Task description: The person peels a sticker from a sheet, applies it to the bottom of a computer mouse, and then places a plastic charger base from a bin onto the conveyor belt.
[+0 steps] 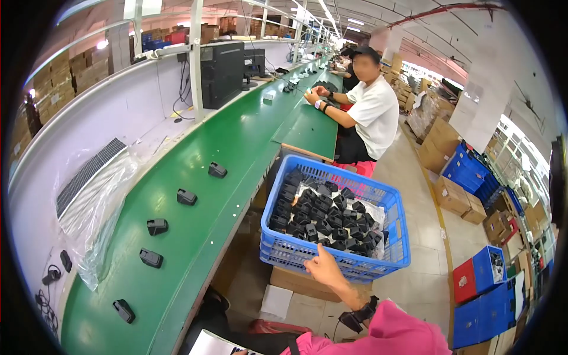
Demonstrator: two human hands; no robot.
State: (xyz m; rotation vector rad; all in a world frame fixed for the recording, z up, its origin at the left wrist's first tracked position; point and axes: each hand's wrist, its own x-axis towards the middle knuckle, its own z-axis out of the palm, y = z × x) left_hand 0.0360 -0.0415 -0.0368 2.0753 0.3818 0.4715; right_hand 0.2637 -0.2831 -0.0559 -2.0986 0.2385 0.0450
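My right hand (325, 268) hovers over the near rim of a blue plastic basket (390, 266), its index finger stretched toward the contents and nothing held in it. Inside the basket lie many small black plastic blocks (322, 214), heaped loosely, with some white sheet showing beneath. At the lower edge a sliver of my left hand (240, 352) shows beside a white sheet with dark marks (210, 343); its fingers are mostly cut off. On the green belt to the left, several similar black blocks (157, 226) lie spaced out in a row.
A clear plastic bag with a grey ribbed tray (94, 177) lies at the belt's left side. A black monitor (222, 76) stands beyond. Across the basket, a person in a white shirt (374, 112) sits at the bench. Blue crates (482, 307) and cartons (452, 195) stand right.
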